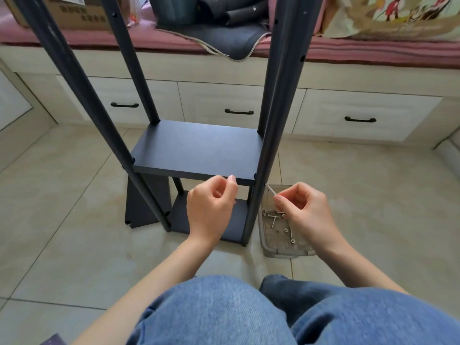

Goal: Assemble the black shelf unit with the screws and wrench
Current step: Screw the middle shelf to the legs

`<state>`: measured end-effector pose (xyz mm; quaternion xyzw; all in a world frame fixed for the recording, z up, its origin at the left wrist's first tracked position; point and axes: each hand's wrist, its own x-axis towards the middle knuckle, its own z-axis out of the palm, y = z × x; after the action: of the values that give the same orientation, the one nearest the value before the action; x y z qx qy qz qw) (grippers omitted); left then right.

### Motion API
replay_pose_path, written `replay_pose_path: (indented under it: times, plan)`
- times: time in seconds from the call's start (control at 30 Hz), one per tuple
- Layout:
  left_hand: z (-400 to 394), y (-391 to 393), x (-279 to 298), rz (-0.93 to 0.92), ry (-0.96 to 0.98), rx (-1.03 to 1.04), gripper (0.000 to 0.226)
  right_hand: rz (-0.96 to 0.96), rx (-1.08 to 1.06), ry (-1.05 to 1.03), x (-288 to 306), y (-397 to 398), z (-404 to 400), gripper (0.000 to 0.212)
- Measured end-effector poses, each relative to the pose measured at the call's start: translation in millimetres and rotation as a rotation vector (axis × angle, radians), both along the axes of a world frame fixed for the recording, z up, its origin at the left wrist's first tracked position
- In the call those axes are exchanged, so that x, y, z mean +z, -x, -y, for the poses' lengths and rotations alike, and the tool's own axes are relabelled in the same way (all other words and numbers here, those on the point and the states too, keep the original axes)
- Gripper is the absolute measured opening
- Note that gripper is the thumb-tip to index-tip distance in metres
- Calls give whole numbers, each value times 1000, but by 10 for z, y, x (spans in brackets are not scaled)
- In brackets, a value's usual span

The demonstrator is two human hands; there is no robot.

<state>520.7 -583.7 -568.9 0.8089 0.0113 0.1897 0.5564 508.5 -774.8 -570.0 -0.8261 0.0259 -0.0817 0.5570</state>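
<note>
**Screw being set at the near right post**

Denim-clad knees [249,314] fill the bottom of the frame. Left of centre, the left hand [211,207] is held with fingers curled at the front edge of the upper shelf board [196,150]; whether anything is pinched cannot be told. Right of it, a screw [270,190] is pinched by the right hand [303,207], its tip at the near right post [273,120]. At lower right, spare screws and nuts are kept in a clear tray [281,252].

Four posts and two boards are seen fitted. This fixing is judged unfinished, and empty holes higher up suggest more shelves remain. No wrench is seen.
</note>
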Motion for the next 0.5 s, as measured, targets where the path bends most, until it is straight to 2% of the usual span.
replay_pose_path:
  times: [0.1,0.2,0.37,0.5]
  plan:
    - [2,-39,-62,-364,251,17,51,5,5,-10,-4,-11,6,17]
    - [19,-114,-135,-580,486,11,45,-2,11,-7,-2,-12,14,17]
    - [111,-195,-146,-558,862,-107,30,-7,30,10,4,-12,17,16]
    - [172,-231,-122,-516,915,-247,23,-2,24,10,6,-16,24,16]
